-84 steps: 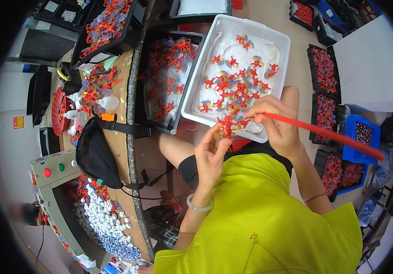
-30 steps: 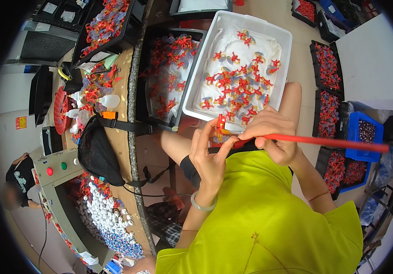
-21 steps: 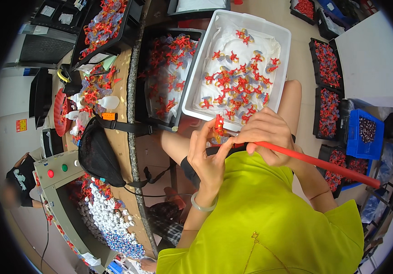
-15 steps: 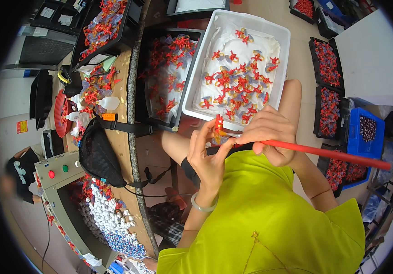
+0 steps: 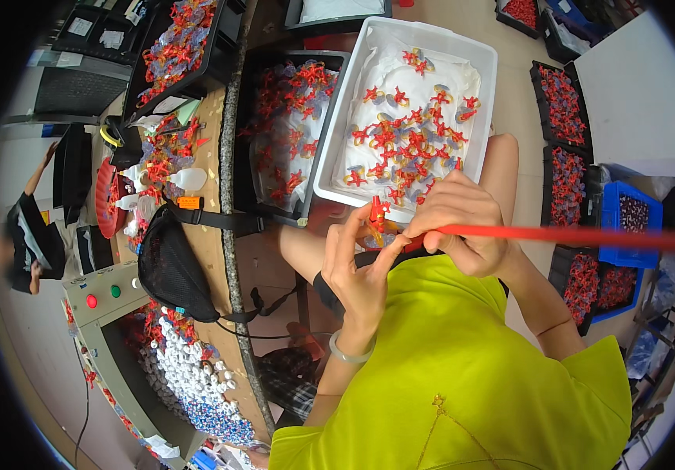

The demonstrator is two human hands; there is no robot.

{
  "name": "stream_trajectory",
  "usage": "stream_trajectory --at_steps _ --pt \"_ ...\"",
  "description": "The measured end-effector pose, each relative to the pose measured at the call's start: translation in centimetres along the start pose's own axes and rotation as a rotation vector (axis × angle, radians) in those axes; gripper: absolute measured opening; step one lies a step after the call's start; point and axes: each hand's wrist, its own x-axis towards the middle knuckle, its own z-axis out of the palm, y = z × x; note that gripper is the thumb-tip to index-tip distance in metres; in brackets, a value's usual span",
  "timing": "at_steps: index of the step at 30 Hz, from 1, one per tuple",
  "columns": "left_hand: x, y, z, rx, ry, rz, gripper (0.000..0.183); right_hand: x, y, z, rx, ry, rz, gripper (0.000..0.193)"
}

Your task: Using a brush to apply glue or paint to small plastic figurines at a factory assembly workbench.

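Note:
My left hand (image 5: 357, 270) pinches a small red figurine (image 5: 377, 210) with a yellowish and clear purple-grey base between thumb and fingertips, holding it upright. In my right hand (image 5: 463, 223) is a long red-handled brush (image 5: 557, 235), its handle sticking out to the right. My right fingers hide most of the brush's tip, which lies close to the figurine's base, by my left thumb. Whether the tip touches the figurine, I cannot tell. Just beyond both hands, a white tray (image 5: 484, 102) lined with white sheeting holds many similar red figurines (image 5: 408, 145).
A black crate (image 5: 306, 200) of figurines adjoins the tray's left. On the workbench (image 5: 216, 168) are a black mesh bag (image 5: 173, 262), a white squeeze bottle (image 5: 188, 179) and a machine (image 5: 102, 294). Filled black crates (image 5: 566, 188) and a blue crate (image 5: 627, 215) line the right. Another person stands far left.
My right hand has shifted slightly up and left, and the brush handle has swung up to nearly level. My left hand keeps the figurine almost still. The person far left has raised an arm.

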Motion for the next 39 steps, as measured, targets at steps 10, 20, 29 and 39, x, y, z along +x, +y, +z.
stream_trajectory --at_steps 10,20,29,39 --pt "0.0 0.2 0.0 0.020 -0.007 0.018 0.053 -0.4 0.3 -0.5 -0.028 -0.062 0.062 0.026" --pt "-0.2 0.1 0.4 0.080 0.009 0.088 0.058 0.1 -0.4 -0.3 0.006 0.030 0.021 0.014" --pt "-0.4 -0.1 0.6 0.068 0.031 0.113 0.055 -0.3 -0.1 -0.5 0.171 0.217 0.237 0.011" --pt "-1.4 -1.0 1.4 -0.093 -0.005 0.099 0.064 -1.5 1.3 2.6 0.706 0.245 0.784 0.030"
